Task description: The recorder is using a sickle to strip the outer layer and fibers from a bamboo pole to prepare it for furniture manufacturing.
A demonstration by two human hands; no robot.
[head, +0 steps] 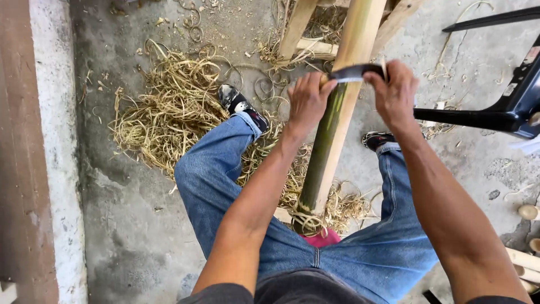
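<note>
A long bamboo pole, green below and pale where it is peeled, runs from between my knees up to the top of the head view. A dark curved blade lies across it. My left hand grips the blade's left end. My right hand grips its right end. Both hands rest against the pole.
Piles of pale bamboo shavings cover the concrete floor around my feet. A black metal frame stands at the right. Wooden legs lean at the top. Cut bamboo pieces lie at the lower right. A wall edge runs along the left.
</note>
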